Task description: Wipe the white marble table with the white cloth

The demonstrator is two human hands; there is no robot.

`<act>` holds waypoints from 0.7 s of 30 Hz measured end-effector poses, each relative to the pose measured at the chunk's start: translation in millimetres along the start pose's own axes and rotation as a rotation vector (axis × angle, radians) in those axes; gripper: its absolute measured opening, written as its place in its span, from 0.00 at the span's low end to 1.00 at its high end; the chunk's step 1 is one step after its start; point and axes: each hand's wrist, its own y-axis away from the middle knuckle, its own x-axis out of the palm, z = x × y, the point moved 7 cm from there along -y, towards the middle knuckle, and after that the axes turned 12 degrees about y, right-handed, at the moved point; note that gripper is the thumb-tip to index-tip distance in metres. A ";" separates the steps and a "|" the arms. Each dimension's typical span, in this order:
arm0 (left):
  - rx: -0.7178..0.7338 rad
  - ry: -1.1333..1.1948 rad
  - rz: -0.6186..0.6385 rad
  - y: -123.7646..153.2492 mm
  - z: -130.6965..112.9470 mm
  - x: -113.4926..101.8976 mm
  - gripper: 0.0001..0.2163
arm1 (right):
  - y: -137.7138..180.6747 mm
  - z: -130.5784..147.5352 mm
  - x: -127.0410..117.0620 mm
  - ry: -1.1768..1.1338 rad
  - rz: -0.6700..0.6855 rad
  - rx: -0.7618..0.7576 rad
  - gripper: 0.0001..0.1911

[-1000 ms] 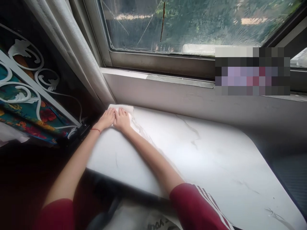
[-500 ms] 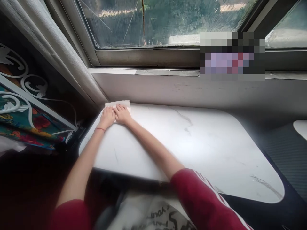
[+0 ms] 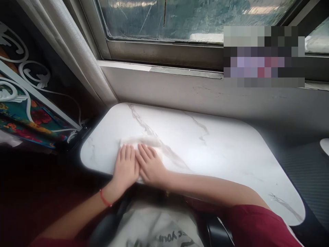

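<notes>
A white, marble-patterned tabletop (image 3: 226, 144) spreads in front of me. On its near left part lies a white cloth (image 3: 141, 140), slightly blurred, partly covered by my fingers. My left hand (image 3: 125, 166) is laid flat on the cloth, fingers stretched forward, a red string bracelet (image 3: 105, 198) around the wrist. Beside it, my right hand (image 3: 151, 164) also presses flat on the cloth with fingers extended. The two hands touch at the thumbs, close to the near edge of the table.
Behind the table rise a wall ledge (image 3: 164, 82) and a window (image 3: 159, 20). A pale curtain (image 3: 77, 51) hangs at the left, above a white scrolled metal frame (image 3: 38, 75) and floral fabric (image 3: 38, 118). A dark ribbed surface (image 3: 305, 175) is at the right.
Both hands have come from the far left corner of the table toward me and slightly right, bringing the cloth along. The view has shifted a little.
</notes>
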 end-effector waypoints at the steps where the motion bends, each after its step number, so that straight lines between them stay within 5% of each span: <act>1: 0.004 -0.003 0.008 0.5 -0.9 0.9 0.28 | 1.1 0.2 0.1 -0.003 0.011 0.003 0.33; 6: -0.001 -0.036 0.121 -56.2 20.3 14.8 0.29 | -38.9 -36.3 17.8 0.037 0.040 0.067 0.34; 14: -0.109 0.014 0.198 -201.6 44.2 49.6 0.30 | -121.0 -158.4 47.5 0.131 0.099 0.186 0.31; 21: -0.119 0.061 0.216 -257.6 52.7 70.8 0.30 | -149.2 -214.6 56.9 0.107 0.087 0.219 0.31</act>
